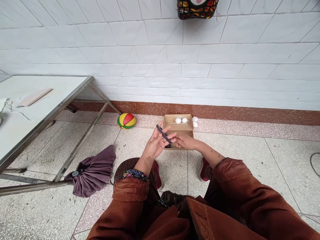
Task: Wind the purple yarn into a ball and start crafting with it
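Observation:
My left hand (155, 143) is held palm up with its fingers spread, and a dark cord or band (163, 134) runs across them as if threaded between or round the fingers. Close to its fingertips, my right hand (183, 141) has its fingers pressed together at the lower end of the dark cord. What exactly the right fingertips pinch is too small to make out. Below the hands, an open cardboard box (178, 130) stands on the floor. Two white balls of string (181, 120) with loose ends lie in its upper part.
More white balls (195, 121) sit right of the box. A colourful ball (126, 121) rests by the wall. A purple umbrella (93, 171) lies beside the metal-framed table (75, 91) at left. A dark patterned bag (197, 10) hangs on the wall; a dark cable (312, 163) lies at right.

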Demonstrator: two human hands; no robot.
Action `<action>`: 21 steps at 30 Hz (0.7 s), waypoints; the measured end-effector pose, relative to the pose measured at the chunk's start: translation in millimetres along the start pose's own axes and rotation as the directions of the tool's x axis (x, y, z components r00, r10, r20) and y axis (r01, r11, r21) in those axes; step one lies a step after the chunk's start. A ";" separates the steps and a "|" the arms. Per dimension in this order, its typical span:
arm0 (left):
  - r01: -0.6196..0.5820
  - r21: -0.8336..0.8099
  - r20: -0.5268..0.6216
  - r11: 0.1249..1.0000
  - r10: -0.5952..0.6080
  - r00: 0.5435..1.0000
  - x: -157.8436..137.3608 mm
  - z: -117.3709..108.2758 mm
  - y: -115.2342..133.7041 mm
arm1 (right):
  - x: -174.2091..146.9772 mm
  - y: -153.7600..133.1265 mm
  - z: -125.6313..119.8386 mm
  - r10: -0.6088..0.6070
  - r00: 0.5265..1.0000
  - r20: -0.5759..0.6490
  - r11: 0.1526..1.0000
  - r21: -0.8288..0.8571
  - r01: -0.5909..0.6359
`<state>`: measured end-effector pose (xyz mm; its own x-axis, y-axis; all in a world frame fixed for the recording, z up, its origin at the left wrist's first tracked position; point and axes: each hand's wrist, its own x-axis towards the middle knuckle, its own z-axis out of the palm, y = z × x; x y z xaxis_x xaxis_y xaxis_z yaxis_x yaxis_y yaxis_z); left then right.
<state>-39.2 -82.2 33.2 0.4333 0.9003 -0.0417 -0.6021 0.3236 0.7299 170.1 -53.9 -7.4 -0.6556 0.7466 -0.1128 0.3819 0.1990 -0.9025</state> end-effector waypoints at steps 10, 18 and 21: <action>-0.051 0.131 -0.093 0.990 0.064 0.994 6.6 -7.5 -3.3 | -21.8 -30.6 -5.4 -0.158 0.983 0.097 0.984 -0.070 0.165; 0.184 0.310 0.094 0.933 -0.223 0.970 5.9 -18.2 -24.9 | -19.6 -35.0 -28.8 -0.287 0.935 -0.207 0.957 -0.107 0.270; 0.225 0.369 0.181 0.902 -0.307 0.935 3.7 -18.2 -29.7 | -16.1 -28.8 -30.3 -0.307 0.918 -0.251 0.944 -0.205 0.260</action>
<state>-31.9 -83.2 -1.2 0.7108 0.6895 -0.1394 -0.1985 0.3867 0.9006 189.5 -52.4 33.0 -0.5554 0.7837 0.2783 0.3237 0.5120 -0.7957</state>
